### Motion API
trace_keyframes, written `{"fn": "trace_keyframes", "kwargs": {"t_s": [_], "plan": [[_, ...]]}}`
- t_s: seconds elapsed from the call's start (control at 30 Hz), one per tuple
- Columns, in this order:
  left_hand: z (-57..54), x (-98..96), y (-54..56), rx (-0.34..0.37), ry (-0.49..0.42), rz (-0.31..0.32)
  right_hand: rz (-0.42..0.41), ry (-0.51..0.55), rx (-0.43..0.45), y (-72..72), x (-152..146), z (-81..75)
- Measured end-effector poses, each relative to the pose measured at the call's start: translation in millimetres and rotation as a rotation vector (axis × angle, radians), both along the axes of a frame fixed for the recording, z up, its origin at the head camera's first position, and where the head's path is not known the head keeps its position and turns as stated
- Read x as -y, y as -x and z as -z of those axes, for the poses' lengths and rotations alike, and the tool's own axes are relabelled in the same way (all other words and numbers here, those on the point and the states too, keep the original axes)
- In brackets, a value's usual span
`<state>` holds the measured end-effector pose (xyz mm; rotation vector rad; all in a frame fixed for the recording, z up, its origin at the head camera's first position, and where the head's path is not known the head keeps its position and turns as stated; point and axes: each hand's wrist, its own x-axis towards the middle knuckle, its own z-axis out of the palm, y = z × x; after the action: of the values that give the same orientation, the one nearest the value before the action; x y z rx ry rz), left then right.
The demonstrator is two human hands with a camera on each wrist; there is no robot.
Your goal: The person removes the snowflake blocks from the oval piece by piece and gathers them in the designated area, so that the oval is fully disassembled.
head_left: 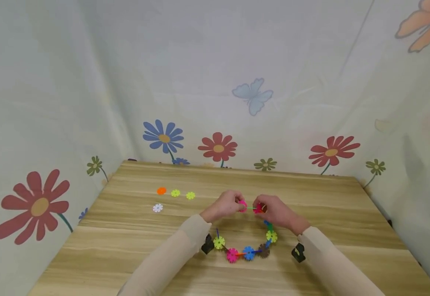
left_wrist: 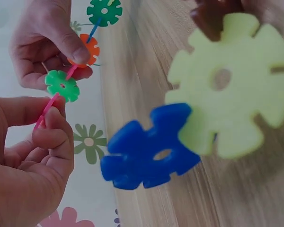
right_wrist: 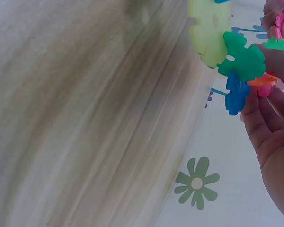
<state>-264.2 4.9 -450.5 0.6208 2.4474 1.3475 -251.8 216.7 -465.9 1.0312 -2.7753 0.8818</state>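
My left hand (head_left: 225,204) pinches a pink notched flower disc (left_wrist: 46,111) by its edge, and that disc meets the rim of a light green flower disc (left_wrist: 62,86). How deep their slots engage, I cannot tell. Facing it, my right hand (head_left: 278,211) pinches the chain's end at an orange disc (left_wrist: 91,49) and another pink disc (left_wrist: 72,71), which connects to the light green one. From there the linked chain curves toward me through a green disc (right_wrist: 244,56), a brown disc (head_left: 264,250) and others, ending at a dark blue disc (head_left: 217,233).
Loose on the wooden table (head_left: 311,193), left of the hands, are an orange flower disc (head_left: 161,190), two yellow-green discs (head_left: 175,193) and a white disc (head_left: 158,208). A flower-printed curtain (head_left: 207,82) hangs behind and beside the table.
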Motion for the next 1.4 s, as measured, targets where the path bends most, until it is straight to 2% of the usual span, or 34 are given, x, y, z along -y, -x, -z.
{"fn": "trace_keyframes", "kwargs": {"t_s": [0.2, 0.37, 0.53, 0.67, 0.83, 1.03, 1.23, 1.4], "plan": [[0.3, 6.1, 2.4, 0.057, -0.022, -0.019, 0.012, -0.009, 0.036, -0.9, 1.0, -0.8], [-5.1, 19.6, 4.6, 0.063, -0.024, -0.025, 0.018, -0.016, 0.039, 0.4, 1.7, -1.1], [-8.7, 39.5, 10.4, 0.039, 0.004, -0.048, 0.034, -0.011, 0.045, 1.5, 2.2, -2.7], [-9.8, 57.7, 12.3, 0.07, -0.012, -0.058, 0.037, -0.016, 0.062, 0.8, 1.4, -1.5], [-10.4, 82.6, 12.6, 0.084, -0.025, -0.104, 0.036, -0.013, 0.072, 0.1, 0.4, -0.4], [-6.0, 110.7, 13.6, 0.101, -0.015, -0.148, 0.058, -0.016, 0.088, -0.4, -1.1, -1.0], [-1.8, 134.0, 12.0, 0.064, 0.023, -0.136, 0.058, -0.009, 0.127, -1.2, -2.0, 0.2], [3.3, 150.8, 13.1, 0.002, 0.082, -0.144, 0.068, -0.014, 0.113, 0.1, -3.0, 2.4]]}}
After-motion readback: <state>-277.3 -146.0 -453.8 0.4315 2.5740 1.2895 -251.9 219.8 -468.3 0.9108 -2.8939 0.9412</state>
